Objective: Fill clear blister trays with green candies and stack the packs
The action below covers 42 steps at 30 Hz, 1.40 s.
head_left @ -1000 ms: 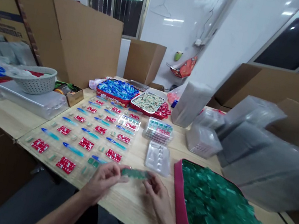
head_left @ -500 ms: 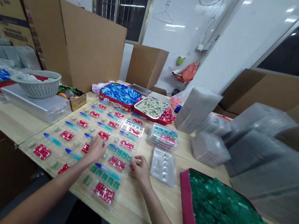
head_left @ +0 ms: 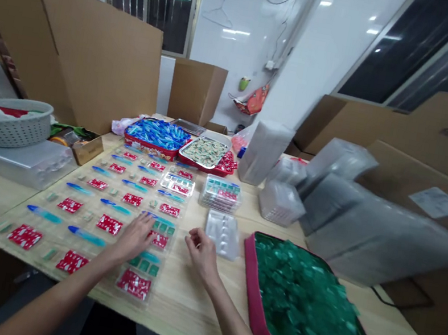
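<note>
Left hand (head_left: 134, 236): laid over one clear moulded tray (head_left: 170, 239), near centre; we cannot tell its grip.
Right hand (head_left: 201, 249): loosely curled beside one white ridged tray (head_left: 223, 235); grip unclear to us.
Green pieces (head_left: 303, 308): translucent, heaped in one pink-walled bin (head_left: 253, 288), near right.
Table (head_left: 177, 309): pale wood grain.
Room: white wall (head_left: 211, 44), two dark windows (head_left: 172, 8).

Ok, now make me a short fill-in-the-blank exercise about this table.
The right hand is nearer than the left hand to the pink-sided tray, whose heap is ____ in colour.
The red packets carry ____ markings.
As seen here, the blue sticks lie to the ____ of the pale pieces.
Missing words: green; white; left.
</note>
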Each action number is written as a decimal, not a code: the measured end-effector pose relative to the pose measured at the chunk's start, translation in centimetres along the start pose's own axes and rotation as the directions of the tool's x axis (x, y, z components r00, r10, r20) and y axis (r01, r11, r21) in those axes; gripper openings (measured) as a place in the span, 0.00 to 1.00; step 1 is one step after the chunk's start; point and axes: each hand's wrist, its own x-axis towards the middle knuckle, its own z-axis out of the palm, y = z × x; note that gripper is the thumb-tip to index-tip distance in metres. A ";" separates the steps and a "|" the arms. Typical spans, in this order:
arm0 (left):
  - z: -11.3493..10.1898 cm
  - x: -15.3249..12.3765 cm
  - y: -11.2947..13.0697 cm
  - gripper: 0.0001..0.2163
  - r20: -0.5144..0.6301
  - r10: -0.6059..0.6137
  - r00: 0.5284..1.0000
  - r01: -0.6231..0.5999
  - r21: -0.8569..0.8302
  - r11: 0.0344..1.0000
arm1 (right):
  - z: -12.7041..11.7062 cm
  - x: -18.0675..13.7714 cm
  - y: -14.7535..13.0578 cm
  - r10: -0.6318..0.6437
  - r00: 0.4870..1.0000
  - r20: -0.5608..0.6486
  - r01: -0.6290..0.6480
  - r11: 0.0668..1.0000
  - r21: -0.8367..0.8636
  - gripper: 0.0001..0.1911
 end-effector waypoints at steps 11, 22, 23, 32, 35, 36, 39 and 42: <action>0.8 1.3 3.7 0.16 0.158 0.093 0.983 -0.092 -0.011 0.996 | -8.1 1.7 3.6 -0.100 0.952 0.289 0.187 0.938 -0.293 0.05; 2.3 0.7 10.4 0.15 0.283 0.360 0.889 -0.352 -0.079 0.933 | -8.8 4.1 6.1 -0.165 0.855 0.491 0.280 0.944 -0.172 0.03; 2.7 0.5 11.0 0.16 0.294 0.383 0.876 -0.374 -0.091 0.923 | -8.7 4.2 6.2 -0.173 0.852 0.493 0.289 0.942 -0.169 0.04; 3.4 0.3 13.3 0.16 0.310 0.413 0.856 -0.386 -0.148 0.911 | -8.5 3.0 5.3 -0.228 0.851 0.473 0.401 0.864 -0.304 0.08; 3.9 0.5 13.6 0.18 0.298 0.398 0.868 -0.370 -0.147 0.917 | -8.4 1.9 4.8 -0.246 0.849 0.467 0.446 0.808 -0.385 0.09; 4.1 0.5 13.6 0.19 0.294 0.395 0.870 -0.370 -0.139 0.918 | -8.3 1.5 4.7 -0.251 0.848 0.466 0.460 0.786 -0.413 0.09; 4.7 0.4 13.5 0.21 0.283 0.404 0.870 -0.388 -0.110 0.915 | -8.0 0.7 4.6 -0.264 0.846 0.464 0.491 0.724 -0.484 0.09; 5.0 0.2 13.3 0.21 0.272 0.416 0.868 -0.405 -0.098 0.909 | -8.2 0.7 4.6 -0.287 0.845 0.452 0.512 0.680 -0.525 0.11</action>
